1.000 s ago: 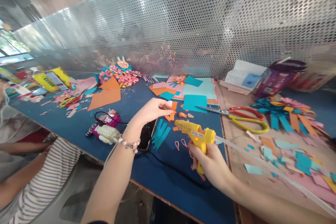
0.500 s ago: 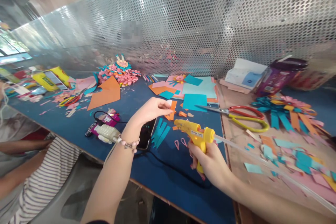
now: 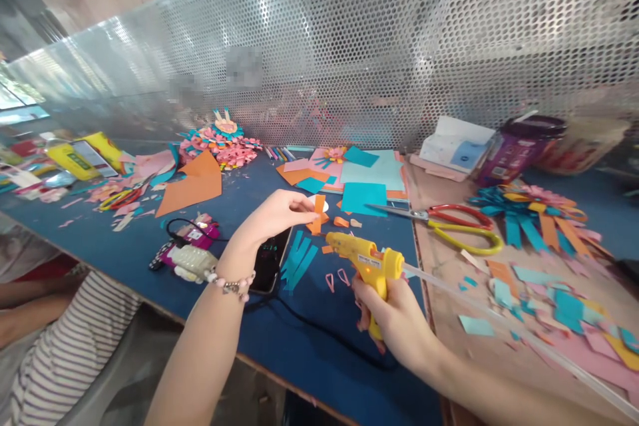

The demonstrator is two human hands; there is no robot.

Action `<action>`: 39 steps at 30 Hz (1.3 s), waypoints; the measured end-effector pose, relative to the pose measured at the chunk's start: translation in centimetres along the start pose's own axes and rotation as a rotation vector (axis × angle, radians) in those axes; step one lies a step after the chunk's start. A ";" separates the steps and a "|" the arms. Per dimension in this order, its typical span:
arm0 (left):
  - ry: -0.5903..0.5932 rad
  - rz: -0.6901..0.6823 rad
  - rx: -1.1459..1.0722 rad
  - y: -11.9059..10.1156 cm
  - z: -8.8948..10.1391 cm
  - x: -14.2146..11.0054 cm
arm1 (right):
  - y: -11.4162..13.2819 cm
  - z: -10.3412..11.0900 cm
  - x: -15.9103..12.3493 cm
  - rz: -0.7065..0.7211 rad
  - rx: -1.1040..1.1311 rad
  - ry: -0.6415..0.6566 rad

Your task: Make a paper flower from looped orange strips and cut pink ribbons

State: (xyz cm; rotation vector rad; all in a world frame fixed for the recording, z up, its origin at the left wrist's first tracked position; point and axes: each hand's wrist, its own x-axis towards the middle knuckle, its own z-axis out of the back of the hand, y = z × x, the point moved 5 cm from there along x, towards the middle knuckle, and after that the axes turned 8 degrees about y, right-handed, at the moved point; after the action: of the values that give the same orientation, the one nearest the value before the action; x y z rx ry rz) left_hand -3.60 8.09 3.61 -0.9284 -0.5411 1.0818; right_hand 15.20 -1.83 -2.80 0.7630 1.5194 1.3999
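A yellow hot glue gun (image 3: 367, 256) with a long clear glue stick is gripped in my right hand (image 3: 387, 306), its nozzle pointing left. My left hand (image 3: 289, 213) pinches an orange paper strip (image 3: 318, 213) close to the nozzle; whether the tip touches the paper I cannot tell. Behind the strip shows a small white round piece (image 3: 324, 202). Curled orange paper bits (image 3: 341, 221) lie just to the right. Below are teal paper strips (image 3: 299, 259) and small pink paper loops (image 3: 330, 282). Partly under my left wrist rests a phone (image 3: 267, 269).
Scissors (image 3: 439, 216) lie open on the right, near a paper ribbon flower (image 3: 536, 213) and paper scraps (image 3: 564, 309). Coloured sheets (image 3: 374, 173) and a pink flower pile (image 3: 219, 146) sit toward the perforated metal panel (image 3: 339, 46). A purple power adapter (image 3: 192, 239) is left; another person in striped cloth (image 3: 74, 339) sits beside.
The view has shifted slightly. The orange strip now stands more upright in my left hand, and the glue gun's nozzle is nearer to it.
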 end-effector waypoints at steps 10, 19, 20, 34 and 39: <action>0.015 -0.019 -0.007 0.1 -0.1 0.1 | -0.7 -0.1 0.0 -0.029 0.010 0.011; 0.035 0.003 -0.020 0.4 -0.4 0.4 | -0.5 0.0 0.0 0.001 0.018 0.027; 0.034 0.003 -0.012 0.4 -0.4 0.4 | -0.6 0.0 0.0 0.002 0.012 0.026; -0.008 0.038 -0.015 0.1 0.0 0.1 | -0.8 0.2 0.1 0.005 0.006 0.018; -0.007 0.031 -0.025 0.1 0.1 0.1 | -0.7 0.0 0.0 -0.035 0.018 0.032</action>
State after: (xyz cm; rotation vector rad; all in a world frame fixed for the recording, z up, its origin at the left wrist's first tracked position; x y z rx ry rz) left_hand -3.67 8.20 3.57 -0.9579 -0.5485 1.1085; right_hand 15.33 -1.95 -3.52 0.7249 1.5645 1.3798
